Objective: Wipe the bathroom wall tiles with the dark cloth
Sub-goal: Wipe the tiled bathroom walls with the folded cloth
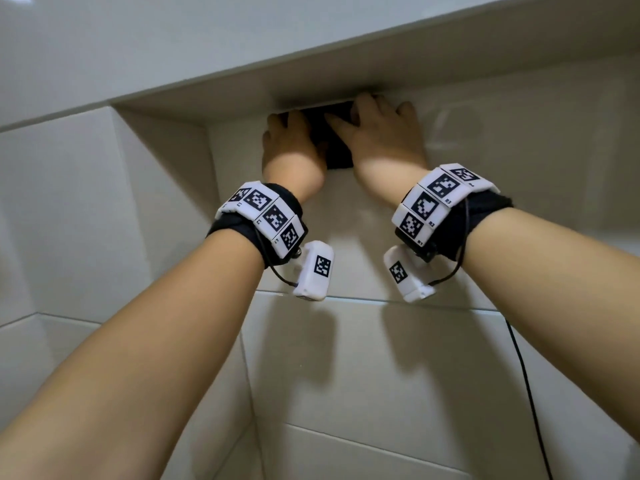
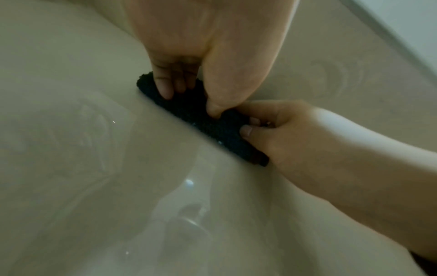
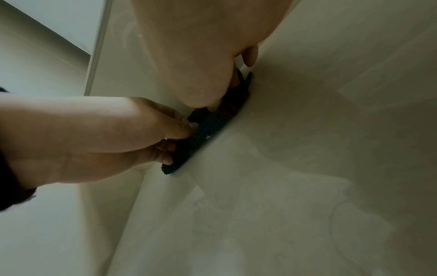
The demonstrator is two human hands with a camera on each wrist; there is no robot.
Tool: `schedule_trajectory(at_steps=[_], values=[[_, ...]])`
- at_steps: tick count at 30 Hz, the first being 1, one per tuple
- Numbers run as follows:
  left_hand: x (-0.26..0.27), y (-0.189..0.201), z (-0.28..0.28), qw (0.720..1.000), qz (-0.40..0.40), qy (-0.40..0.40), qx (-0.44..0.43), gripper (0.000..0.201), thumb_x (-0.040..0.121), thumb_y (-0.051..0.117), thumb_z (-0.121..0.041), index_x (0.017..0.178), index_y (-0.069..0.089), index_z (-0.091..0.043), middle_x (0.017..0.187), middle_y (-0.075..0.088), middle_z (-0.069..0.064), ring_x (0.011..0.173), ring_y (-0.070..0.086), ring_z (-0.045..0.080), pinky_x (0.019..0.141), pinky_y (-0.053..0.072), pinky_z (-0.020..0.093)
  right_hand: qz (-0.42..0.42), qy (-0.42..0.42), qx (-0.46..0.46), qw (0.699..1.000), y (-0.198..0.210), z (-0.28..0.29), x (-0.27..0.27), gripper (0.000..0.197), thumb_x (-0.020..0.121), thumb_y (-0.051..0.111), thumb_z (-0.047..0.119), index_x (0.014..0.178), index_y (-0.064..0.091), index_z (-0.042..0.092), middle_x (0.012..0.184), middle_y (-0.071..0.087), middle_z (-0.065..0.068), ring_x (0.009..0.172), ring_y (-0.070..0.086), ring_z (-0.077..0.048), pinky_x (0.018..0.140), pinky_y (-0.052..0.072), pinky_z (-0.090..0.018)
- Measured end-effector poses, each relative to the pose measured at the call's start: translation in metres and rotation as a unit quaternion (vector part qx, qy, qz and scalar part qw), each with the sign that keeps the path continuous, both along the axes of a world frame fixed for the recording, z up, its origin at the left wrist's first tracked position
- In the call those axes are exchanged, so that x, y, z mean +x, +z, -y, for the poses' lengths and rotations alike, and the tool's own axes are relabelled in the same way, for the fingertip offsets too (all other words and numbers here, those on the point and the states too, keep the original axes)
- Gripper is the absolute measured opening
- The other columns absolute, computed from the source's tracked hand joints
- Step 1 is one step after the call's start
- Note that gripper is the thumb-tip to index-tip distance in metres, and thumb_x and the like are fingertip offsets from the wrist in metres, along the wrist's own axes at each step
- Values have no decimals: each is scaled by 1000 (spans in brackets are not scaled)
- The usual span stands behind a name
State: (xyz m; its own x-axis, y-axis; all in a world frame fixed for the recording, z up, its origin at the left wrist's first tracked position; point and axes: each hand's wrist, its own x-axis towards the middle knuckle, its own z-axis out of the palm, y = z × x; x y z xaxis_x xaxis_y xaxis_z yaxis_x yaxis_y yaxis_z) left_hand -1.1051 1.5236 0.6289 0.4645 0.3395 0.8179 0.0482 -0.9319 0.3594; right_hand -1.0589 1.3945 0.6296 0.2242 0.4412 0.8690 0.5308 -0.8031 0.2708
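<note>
Pale glossy wall tiles (image 1: 381, 358) fill the scene, forming a recessed niche with an overhanging ledge (image 1: 311, 64) just above both hands. Up in the top corner of that niche, where the back tile meets the underside of the ledge, sits the dark cloth (image 1: 337, 147), bunched into a long strip and pressed against the tile between the two hands.

At the cloth's left end is the left hand (image 1: 291, 143); the left wrist view shows its fingers (image 2: 170, 84) and thumb curled down onto the cloth, pinching it against the tile. Touching it on the right, the right hand (image 1: 384, 133) lies over the cloth's other end; its fingertips (image 2: 248, 130) are bent into the fabric and grip it too, with the little finger resting on bare tile just past the cloth.

Both wrists carry white marker bands (image 1: 263, 216) on black straps, each with a small white camera unit hanging below. Beneath the right forearm a thin black cable (image 1: 530, 393) runs down the tile.
</note>
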Motion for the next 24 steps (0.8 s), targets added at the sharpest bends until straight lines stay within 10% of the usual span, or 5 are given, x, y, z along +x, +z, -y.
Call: schedule_trajectory(at_steps=[11,24], values=[[12,-9,134,990,18,-127,62,35,91,60,-17,125,55,-10,135,41,15,119,44,37,91,43,37,-45,-103,55,992,-16,143,-4,64,84,34,19,146,42,27,115,50,-22,105,50,-40,84,33,-46],[16,-11,241,965,-50,-224,130,46,86,52,-4,130,59,-14,141,38,13,123,43,35,99,43,37,-168,-269,69,946,-21,243,-27,78,92,51,24,157,8,24,149,25,-23,135,33,-40,105,31,-45]])
